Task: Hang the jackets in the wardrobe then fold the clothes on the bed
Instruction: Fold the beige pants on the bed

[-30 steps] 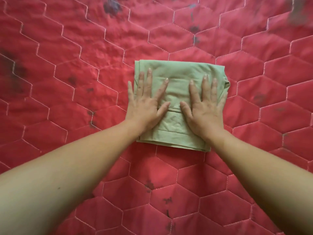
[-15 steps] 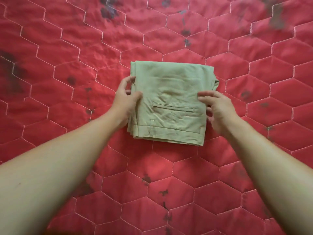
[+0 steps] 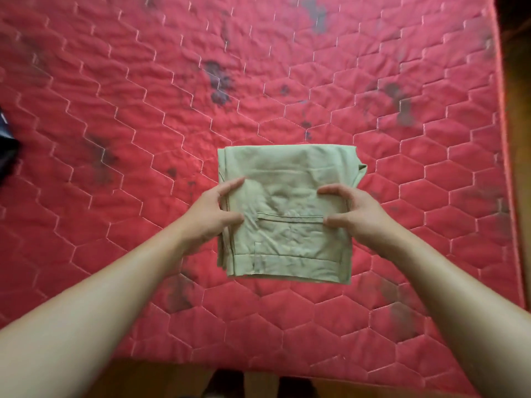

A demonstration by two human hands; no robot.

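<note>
Presently: folded trousers (image 3: 287,214), pale green, over the near-middle of the red quilted mattress (image 3: 115,110).

- **Surround:** quilting shows on all four sides, with most room to the left and far side. The mattress's right and near edges are in view, with wooden floor (image 3: 521,168) beyond. Dark cloth (image 3: 5,150) lies at the left border, well apart.
- **Orientation:** waistband toward the person, fold at the far end. The long axis runs slightly near-to-far, and the pocket slit lies crosswise.
- **Hands:** left hand (image 3: 214,216) grips the left side and right hand (image 3: 353,214) the right, thumbs on top, fingers curled round the edges.
- **Contact:** whether the bundle rests or is lifted cannot be told.
</note>
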